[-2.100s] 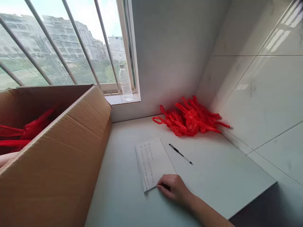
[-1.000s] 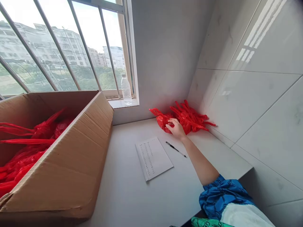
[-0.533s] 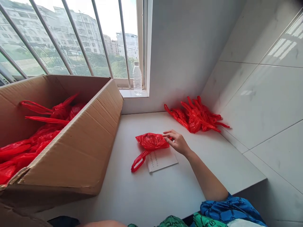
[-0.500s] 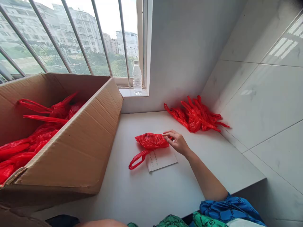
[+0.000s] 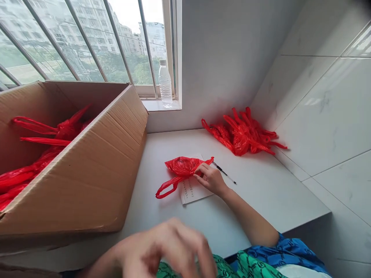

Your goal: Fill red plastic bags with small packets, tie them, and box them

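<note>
Pinches one red bag (image 5: pixel 181 166) with the right hand (image 5: pixel 211 179), loosely curls the seemingly empty left hand (image 5: pixel 171 247), with boxed bags (image 5: pixel 68 129) already leftward of both and a red heap (image 5: pixel 243 137) remaining beyond the right.

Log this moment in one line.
left hand: blurred, foreground; right hand: touching red bag; red bag: partly over paper; box: red bags inside
</note>
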`<control>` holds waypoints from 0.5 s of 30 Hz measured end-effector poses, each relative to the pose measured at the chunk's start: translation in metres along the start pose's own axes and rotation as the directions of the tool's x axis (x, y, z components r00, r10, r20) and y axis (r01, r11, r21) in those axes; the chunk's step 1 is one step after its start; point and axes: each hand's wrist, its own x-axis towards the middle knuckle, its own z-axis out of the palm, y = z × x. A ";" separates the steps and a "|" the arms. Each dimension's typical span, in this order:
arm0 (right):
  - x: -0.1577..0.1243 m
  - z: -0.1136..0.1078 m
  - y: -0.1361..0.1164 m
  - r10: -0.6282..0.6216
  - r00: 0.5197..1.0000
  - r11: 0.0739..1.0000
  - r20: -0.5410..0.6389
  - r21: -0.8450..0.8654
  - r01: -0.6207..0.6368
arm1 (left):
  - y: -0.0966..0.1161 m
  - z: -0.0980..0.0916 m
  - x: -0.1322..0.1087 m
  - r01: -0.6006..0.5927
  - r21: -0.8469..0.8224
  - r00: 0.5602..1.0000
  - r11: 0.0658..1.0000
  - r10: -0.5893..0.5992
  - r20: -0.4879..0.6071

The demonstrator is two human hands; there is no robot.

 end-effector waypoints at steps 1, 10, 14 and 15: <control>0.000 0.003 -0.001 0.016 1.000 0.999 -0.003 -0.028 -0.016 | -0.005 -0.011 0.005 0.065 0.197 0.986 0.978 -0.034 -0.161; -0.004 0.024 0.001 0.030 0.998 0.973 0.052 -0.230 -0.018 | -0.121 -0.069 0.004 0.658 0.710 0.714 0.251 0.092 -0.694; -0.005 0.026 0.003 0.020 0.994 0.967 0.106 -0.256 0.008 | -0.130 -0.070 -0.001 0.674 0.705 0.713 0.219 0.056 -0.699; -0.005 0.026 0.003 0.023 0.993 0.966 0.118 -0.258 0.008 | -0.131 -0.070 -0.002 0.675 0.703 0.712 0.223 0.051 -0.700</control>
